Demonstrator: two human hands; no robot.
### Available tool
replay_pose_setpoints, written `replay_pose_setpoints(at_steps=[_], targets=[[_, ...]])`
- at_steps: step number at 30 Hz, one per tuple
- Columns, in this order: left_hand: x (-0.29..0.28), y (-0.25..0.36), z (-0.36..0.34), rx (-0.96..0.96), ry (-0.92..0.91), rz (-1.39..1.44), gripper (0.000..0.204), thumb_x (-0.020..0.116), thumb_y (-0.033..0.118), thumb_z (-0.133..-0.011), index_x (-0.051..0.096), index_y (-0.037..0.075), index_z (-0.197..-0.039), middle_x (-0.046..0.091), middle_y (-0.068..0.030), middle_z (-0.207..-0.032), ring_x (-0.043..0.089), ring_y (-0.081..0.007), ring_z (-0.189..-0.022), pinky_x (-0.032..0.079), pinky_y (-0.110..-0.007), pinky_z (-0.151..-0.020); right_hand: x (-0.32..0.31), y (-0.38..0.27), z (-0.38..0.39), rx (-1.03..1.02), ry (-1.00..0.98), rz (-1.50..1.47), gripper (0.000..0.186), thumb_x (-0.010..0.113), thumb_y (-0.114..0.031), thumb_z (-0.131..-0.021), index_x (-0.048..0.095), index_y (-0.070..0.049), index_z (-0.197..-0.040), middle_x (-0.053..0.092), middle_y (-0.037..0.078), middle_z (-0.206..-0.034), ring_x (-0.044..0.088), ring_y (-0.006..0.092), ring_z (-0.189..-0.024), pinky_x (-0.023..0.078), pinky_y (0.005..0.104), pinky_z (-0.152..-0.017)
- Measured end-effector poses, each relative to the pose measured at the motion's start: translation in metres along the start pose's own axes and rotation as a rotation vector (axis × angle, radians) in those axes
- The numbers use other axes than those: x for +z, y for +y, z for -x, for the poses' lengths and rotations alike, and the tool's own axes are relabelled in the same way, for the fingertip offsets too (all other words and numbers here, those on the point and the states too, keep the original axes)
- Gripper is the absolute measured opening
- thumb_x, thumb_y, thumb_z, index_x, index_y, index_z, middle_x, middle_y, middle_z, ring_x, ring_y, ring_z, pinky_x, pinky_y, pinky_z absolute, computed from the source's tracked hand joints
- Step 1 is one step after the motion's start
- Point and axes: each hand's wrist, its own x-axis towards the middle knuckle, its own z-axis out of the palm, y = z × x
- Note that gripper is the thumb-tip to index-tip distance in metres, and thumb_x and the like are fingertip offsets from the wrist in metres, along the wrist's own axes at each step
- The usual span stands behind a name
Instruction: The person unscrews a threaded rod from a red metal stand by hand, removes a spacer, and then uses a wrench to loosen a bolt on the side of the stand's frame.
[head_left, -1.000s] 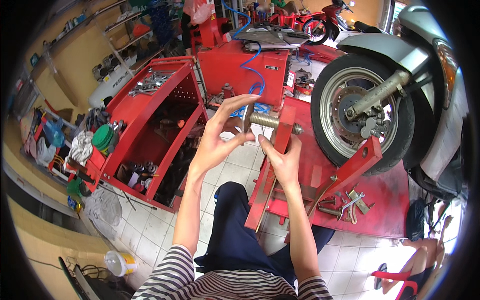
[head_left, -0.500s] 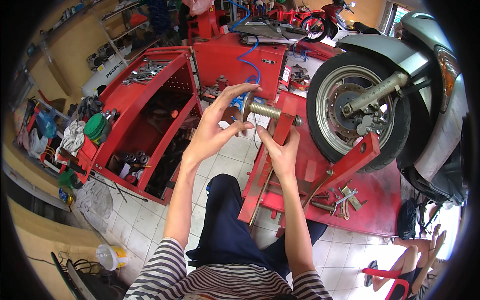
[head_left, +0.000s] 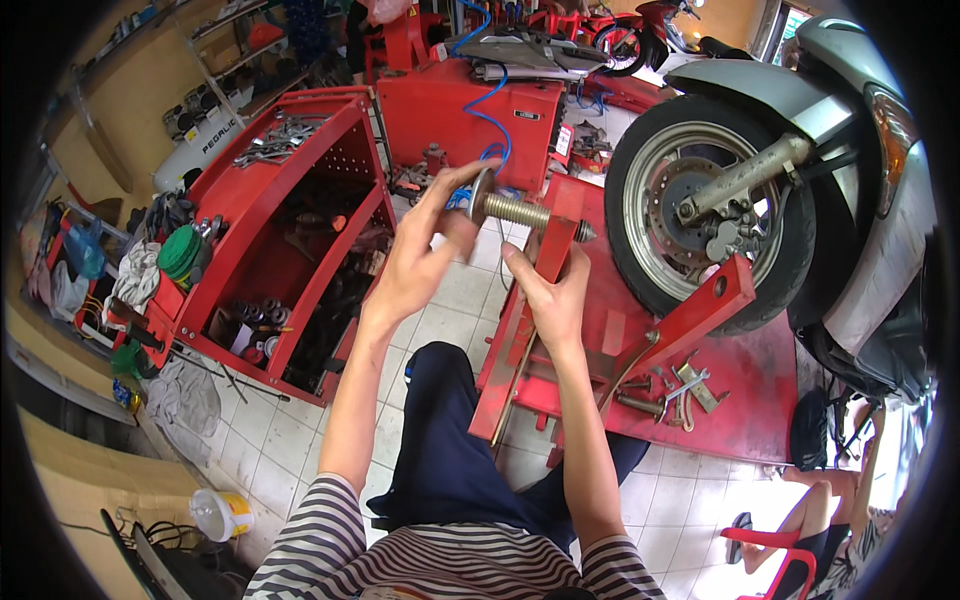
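Observation:
My left hand (head_left: 415,255) curls around the round metal disc (head_left: 482,195) on the end of a thick threaded screw (head_left: 518,212). Its index finger touches the disc's top rim; the thumb is smeared by motion. The screw passes through the top of a red steel clamp arm (head_left: 555,245), and its tip pokes out toward the tyre. Gripping that arm just below the screw is my right hand (head_left: 550,300), thumb on the near side, other fingers partly hidden behind it. A second red arm (head_left: 700,312) with a hole leans in front of the motorbike wheel (head_left: 690,200).
Bolts and a wrench (head_left: 688,385) lie on the red lift platform (head_left: 750,400). To the left is a red tool cabinet (head_left: 285,215) topped with wrenches. A white bucket (head_left: 220,515) stands at lower left. Another person's legs (head_left: 805,520) show at lower right.
My left thumb has moved at the disc, its fingers shifting around the rim. My right hand stays on the clamp arm. The whole view has shifted slightly.

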Motion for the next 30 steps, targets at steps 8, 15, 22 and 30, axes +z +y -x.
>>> replay_pose_setpoints(at_steps=[8, 15, 22, 30], targets=[[0.009, 0.007, 0.001, 0.249, 0.047, 0.011, 0.056, 0.069, 0.01, -0.088, 0.049, 0.004, -0.14, 0.049, -0.0101, -0.143, 0.062, -0.0111, -0.08, 0.049, -0.023, -0.058, 0.002, -0.001, 0.0, 0.006, -0.001, -0.014, 0.038, 0.074, -0.011, -0.086, 0.042, -0.01, -0.066, 0.043, -0.004, -0.056, 0.041, 0.0053, -0.046, 0.031, 0.0253, -0.044], [-0.018, -0.016, -0.007, -0.102, -0.128, 0.106, 0.055, 0.04, 0.048, -0.105, 0.047, 0.003, -0.137, 0.049, -0.0116, -0.132, 0.06, -0.0117, -0.078, 0.045, -0.025, -0.053, 0.002, -0.003, -0.002, 0.0, 0.007, 0.01, 0.038, 0.074, -0.011, -0.086, 0.042, -0.01, -0.066, 0.044, -0.004, -0.056, 0.042, 0.0051, -0.046, 0.031, 0.0249, -0.044], [0.008, 0.007, -0.003, 0.139, -0.024, 0.004, 0.047, 0.053, 0.031, -0.102, 0.046, 0.002, -0.14, 0.053, -0.0116, -0.129, 0.062, -0.0138, -0.079, 0.05, -0.025, -0.059, -0.001, -0.009, 0.0, 0.079, -0.009, 0.006, 0.03, 0.077, -0.019, -0.081, 0.059, 0.004, -0.087, 0.059, 0.004, -0.064, 0.053, 0.0096, -0.06, 0.046, 0.0312, -0.058], [0.016, 0.01, -0.006, 0.164, 0.055, 0.153, 0.048, 0.048, 0.038, -0.105, 0.05, 0.001, -0.135, 0.057, -0.0103, -0.117, 0.059, -0.0133, -0.076, 0.049, -0.024, -0.056, 0.0, -0.016, 0.0, 0.096, -0.003, 0.017, 0.032, 0.077, -0.021, -0.079, 0.062, 0.006, -0.089, 0.063, 0.008, -0.066, 0.058, 0.0131, -0.06, 0.048, 0.0332, -0.061]])
